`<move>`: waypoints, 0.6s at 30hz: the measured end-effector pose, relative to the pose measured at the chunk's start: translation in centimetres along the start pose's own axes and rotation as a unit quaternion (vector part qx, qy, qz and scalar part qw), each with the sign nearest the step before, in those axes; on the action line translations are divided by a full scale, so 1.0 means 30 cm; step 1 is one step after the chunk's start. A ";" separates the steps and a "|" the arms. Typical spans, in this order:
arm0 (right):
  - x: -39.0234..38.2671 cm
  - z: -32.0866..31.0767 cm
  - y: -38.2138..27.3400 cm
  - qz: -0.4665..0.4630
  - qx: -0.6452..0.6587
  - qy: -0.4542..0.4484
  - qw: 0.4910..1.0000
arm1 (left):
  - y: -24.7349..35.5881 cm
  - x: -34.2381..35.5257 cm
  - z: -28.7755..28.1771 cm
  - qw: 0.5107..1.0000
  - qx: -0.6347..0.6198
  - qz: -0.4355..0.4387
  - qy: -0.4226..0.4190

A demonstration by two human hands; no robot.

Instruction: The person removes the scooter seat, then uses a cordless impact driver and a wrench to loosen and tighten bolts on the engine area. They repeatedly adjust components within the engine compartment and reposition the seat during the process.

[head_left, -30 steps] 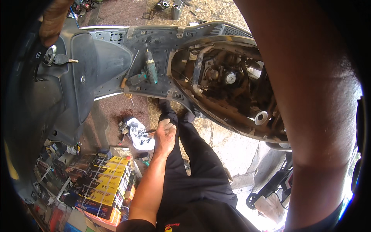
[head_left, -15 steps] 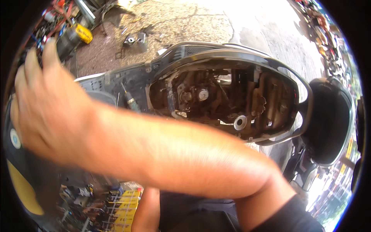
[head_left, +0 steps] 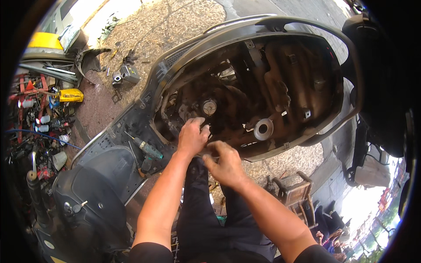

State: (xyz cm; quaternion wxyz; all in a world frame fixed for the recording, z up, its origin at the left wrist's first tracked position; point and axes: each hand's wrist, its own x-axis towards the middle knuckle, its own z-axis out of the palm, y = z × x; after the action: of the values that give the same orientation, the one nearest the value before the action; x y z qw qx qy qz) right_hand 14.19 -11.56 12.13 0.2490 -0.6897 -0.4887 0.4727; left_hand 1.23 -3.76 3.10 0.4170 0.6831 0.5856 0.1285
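My left hand [head_left: 192, 136] rests curled on the near rim of the open scooter bay [head_left: 263, 87], fingers bent into the engine [head_left: 209, 107] area; whether it grips anything I cannot tell. My right hand [head_left: 224, 163], just beside it at the same rim, pinches something small and hidden. The rim looks stiff, greasy plastic, probably slippery, best held at its edge. A screwdriver [head_left: 147, 149] lies left of the bay.

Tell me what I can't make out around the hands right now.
- Head view: left hand fingertips, hidden inside the scooter body.
- What the right hand pinches: too small, covered by fingers.
- Screwdriver tip: too small to tell.
- Scooter front: cut off by the dark rim.
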 end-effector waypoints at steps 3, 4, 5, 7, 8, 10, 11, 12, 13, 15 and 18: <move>0.149 0.032 0.105 0.074 0.012 0.118 0.990 | 0.019 0.150 0.033 0.994 0.086 0.053 -0.048; 0.189 0.046 0.138 0.092 0.038 0.128 0.987 | 0.018 0.195 0.041 0.990 0.105 0.071 -0.062; 0.213 0.067 0.166 0.086 0.065 0.144 0.984 | 0.012 0.226 0.050 0.985 0.127 0.076 -0.084; 0.228 0.100 0.206 0.101 0.104 0.154 0.977 | -0.012 0.244 0.073 0.987 0.121 0.070 -0.076; 0.222 0.117 0.215 0.122 0.105 0.159 0.974 | -0.035 0.234 0.077 0.989 0.108 0.068 -0.068; 0.180 0.139 0.219 0.155 0.182 0.151 0.959 | -0.108 0.165 0.073 0.996 0.043 0.078 0.023; 0.148 0.151 0.215 0.176 0.199 0.125 0.956 | -0.162 0.106 0.061 0.992 0.021 0.065 0.106; 0.110 0.153 0.213 0.189 0.175 0.083 0.963 | -0.236 0.039 0.026 0.991 0.037 -0.022 0.130; 0.071 0.169 0.209 0.185 0.178 0.064 0.964 | -0.315 -0.027 0.007 0.979 0.040 -0.046 0.194; -0.002 0.215 0.213 0.248 0.124 -0.009 0.961 | -0.542 -0.127 -0.065 0.927 0.039 -0.267 0.259; -0.109 0.306 0.240 0.223 0.168 -0.060 0.958 | -0.910 -0.268 -0.127 0.819 0.056 -0.512 0.255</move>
State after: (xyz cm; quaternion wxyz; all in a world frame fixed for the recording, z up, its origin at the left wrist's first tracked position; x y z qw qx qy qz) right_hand 8.89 -18.49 3.74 0.2197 -0.6995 -0.2497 0.6325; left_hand -22.49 -10.38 -11.69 0.2195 0.2503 0.9424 0.0331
